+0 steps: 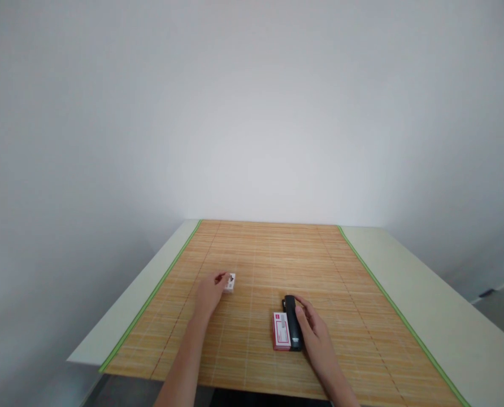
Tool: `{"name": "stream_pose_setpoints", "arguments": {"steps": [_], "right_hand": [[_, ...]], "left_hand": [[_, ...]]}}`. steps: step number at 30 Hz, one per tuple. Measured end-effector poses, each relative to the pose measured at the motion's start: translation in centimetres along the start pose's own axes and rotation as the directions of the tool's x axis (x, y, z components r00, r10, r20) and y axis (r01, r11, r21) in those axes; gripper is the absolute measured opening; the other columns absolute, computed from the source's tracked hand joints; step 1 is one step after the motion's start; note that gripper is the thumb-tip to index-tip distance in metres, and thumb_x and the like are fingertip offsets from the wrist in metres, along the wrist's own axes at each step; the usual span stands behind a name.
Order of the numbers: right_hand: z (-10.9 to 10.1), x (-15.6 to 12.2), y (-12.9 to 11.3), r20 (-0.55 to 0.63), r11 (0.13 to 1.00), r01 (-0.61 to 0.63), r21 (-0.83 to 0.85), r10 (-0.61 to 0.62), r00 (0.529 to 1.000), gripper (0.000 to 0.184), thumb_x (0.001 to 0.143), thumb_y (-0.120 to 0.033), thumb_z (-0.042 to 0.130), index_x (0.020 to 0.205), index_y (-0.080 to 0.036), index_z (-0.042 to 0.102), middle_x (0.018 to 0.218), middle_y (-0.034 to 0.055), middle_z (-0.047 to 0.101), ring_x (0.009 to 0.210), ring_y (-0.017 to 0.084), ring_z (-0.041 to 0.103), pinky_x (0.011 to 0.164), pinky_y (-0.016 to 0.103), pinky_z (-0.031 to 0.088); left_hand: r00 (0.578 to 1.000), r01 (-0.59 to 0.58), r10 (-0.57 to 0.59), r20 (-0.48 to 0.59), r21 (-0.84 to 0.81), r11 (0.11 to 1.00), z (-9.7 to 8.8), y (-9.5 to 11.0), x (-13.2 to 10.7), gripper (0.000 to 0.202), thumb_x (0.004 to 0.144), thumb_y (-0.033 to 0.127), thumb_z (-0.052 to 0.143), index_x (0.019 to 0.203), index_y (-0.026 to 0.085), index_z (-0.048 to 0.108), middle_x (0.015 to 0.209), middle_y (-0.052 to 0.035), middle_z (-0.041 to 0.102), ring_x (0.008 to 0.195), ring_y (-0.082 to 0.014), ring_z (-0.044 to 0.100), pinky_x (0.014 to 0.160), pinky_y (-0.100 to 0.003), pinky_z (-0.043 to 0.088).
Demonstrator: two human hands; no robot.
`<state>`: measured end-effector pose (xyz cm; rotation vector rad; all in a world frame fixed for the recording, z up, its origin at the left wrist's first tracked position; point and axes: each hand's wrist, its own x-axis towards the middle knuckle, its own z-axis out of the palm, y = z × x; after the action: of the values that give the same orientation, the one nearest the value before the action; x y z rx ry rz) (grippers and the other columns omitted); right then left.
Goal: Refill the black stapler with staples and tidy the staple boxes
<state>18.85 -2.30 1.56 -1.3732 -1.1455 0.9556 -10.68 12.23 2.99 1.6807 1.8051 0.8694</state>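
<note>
My left hand [212, 289] is closed on the left side of a small white box [230, 282] with a dark picture on its top. Toward the right, a black stapler [293, 325] lies lengthwise on the bamboo mat [252, 249], pointing away from me. The thumb and fingers of my right hand [315, 332] are round its right side. Against the stapler's left side sits a red and white box [281, 330] with a printed label facing up. My fingertips partly cover the small white box.
Green edging [387, 299] runs along both sides of the mat. Under it is a pale table [421, 282], with bare strips showing left and right. A white wall [260, 113] stands behind the table's far edge. The front edge is close to my body.
</note>
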Motion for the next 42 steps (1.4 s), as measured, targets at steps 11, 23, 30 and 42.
{"name": "stream_pose_setpoints", "arguments": {"steps": [11, 23, 30, 42], "right_hand": [[-0.6, -3.9, 3.7, 0.044, 0.834, 0.271, -0.481, -0.285, 0.957, 0.079, 0.090, -0.049, 0.072, 0.157, -0.025, 0.038, 0.154, 0.0146, 0.051, 0.142, 0.035, 0.049, 0.118, 0.055, 0.041], [-0.6, -3.8, 5.7, 0.196, 0.638, 0.362, -0.680, -0.317, 0.928, 0.078, 0.095, -0.041, 0.065, 0.163, -0.026, 0.030, 0.159, 0.0120, 0.048, 0.146, 0.036, 0.046, 0.123, 0.063, 0.033], [-0.8, -3.8, 6.2, 0.212, 0.645, 0.369, -0.669, -0.310, 0.927, 0.076, 0.096, -0.036, 0.063, 0.164, -0.026, 0.030, 0.160, 0.0123, 0.046, 0.145, 0.036, 0.047, 0.122, 0.064, 0.034], [-2.2, -3.9, 5.0, 0.208, 0.710, 0.334, -0.621, -0.261, 0.943, 0.069, 0.096, -0.035, 0.062, 0.160, -0.027, 0.038, 0.161, 0.0103, 0.045, 0.147, 0.035, 0.045, 0.123, 0.062, 0.034]], "left_hand": [[0.982, -0.126, 0.139, 0.127, -0.102, 0.987, 8.7, 5.7, -5.9, 0.038, 0.099, 0.050, 0.055, 0.111, 0.024, 0.079, 0.109, -0.0059, 0.079, 0.096, -0.0223, 0.072, 0.083, -0.029, 0.050], [0.998, -0.047, 0.055, 0.014, -0.311, 0.949, 9.6, 7.9, -11.3, 0.051, 0.105, 0.055, 0.037, 0.125, 0.022, 0.071, 0.133, -0.0112, 0.069, 0.125, -0.0274, 0.062, 0.112, -0.041, 0.043], [0.970, 0.215, -0.042, 0.241, -0.758, 0.616, 11.8, 8.1, -14.9, 0.066, 0.102, 0.058, 0.043, 0.156, 0.020, 0.045, 0.164, -0.0060, 0.040, 0.153, -0.0221, 0.034, 0.128, -0.037, 0.026], [0.943, 0.305, -0.088, 0.321, -0.732, 0.610, 13.4, 9.9, -16.0, 0.076, 0.096, 0.056, 0.052, 0.162, 0.023, 0.034, 0.170, -0.0021, 0.026, 0.158, -0.0234, 0.019, 0.130, -0.037, 0.019]]}}
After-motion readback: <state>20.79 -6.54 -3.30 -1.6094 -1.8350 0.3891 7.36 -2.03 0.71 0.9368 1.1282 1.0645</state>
